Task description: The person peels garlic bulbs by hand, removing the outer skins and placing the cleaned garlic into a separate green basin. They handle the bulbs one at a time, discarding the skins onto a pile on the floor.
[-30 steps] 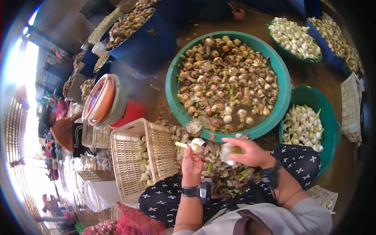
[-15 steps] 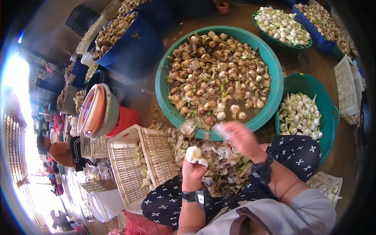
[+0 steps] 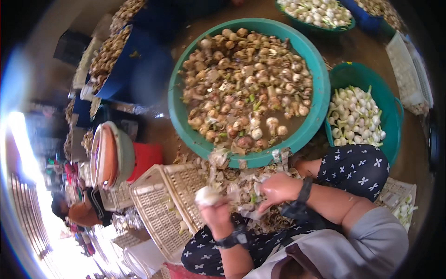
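Observation:
My left hand [image 3: 216, 215], raised beside the white slatted crate [image 3: 167, 186], grips a pale peeled garlic bulb [image 3: 207, 195], blurred by motion. My right hand [image 3: 278, 188] is over a loose heap of papery skins and leaves [image 3: 237, 183], its fingers apart, with shreds of skin at the fingertips. Beyond both hands stands a large teal tub [image 3: 320, 107] of brownish bulbs [image 3: 244, 81] in murky water, skins lying on its near rim. A few pale bulbs lie inside the crate.
A green basket [image 3: 346, 69] of white bulbs stands right, another [image 3: 285, 16] behind. Blue bins [image 3: 139, 65] and stacked basins [image 3: 118, 156] on a red bucket [image 3: 144, 162] are at left, near a seated co-worker [image 3: 81, 211] in orange. A low crate [image 3: 402, 202] sits by my right knee.
My right hand has come down from near the tub's rim to the skin heap. My left hand still holds the bulb, shifted leftward toward the crate. The whole view has swung slightly.

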A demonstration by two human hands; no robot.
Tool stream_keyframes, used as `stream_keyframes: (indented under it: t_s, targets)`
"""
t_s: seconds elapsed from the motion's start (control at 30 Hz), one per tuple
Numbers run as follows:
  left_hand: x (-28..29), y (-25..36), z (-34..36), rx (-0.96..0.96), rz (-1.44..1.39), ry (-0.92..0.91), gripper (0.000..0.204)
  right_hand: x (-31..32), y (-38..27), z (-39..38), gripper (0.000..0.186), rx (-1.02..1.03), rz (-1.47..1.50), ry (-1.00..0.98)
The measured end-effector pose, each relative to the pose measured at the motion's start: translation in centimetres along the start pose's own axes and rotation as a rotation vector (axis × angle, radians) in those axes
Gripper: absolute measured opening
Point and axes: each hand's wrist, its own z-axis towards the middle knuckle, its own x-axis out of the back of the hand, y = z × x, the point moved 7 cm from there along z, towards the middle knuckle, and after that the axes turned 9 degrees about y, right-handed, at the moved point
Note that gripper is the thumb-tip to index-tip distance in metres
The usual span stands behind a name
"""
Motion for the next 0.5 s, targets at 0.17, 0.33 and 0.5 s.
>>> stream_keyframes:
  t_s: [0.17,0.33,0.5]
  targets:
    - [6.5,7.7,0.1,-0.089,-0.785,0.310,0.081,-2.5,15.2,3.2,0.022,-0.901,1.650,1.321]
    - [1.9,-4.2,-0.1,0.245,0.006,0.078,0.040,-6.0,27.0,9.7,0.020,-0.902,1.150,0.979]
    - [-4.8,-5.8,-1.2,0.014,0.587,0.095,0.039,-5.4,19.8,9.8,0.027,-0.760,0.740,0.986]
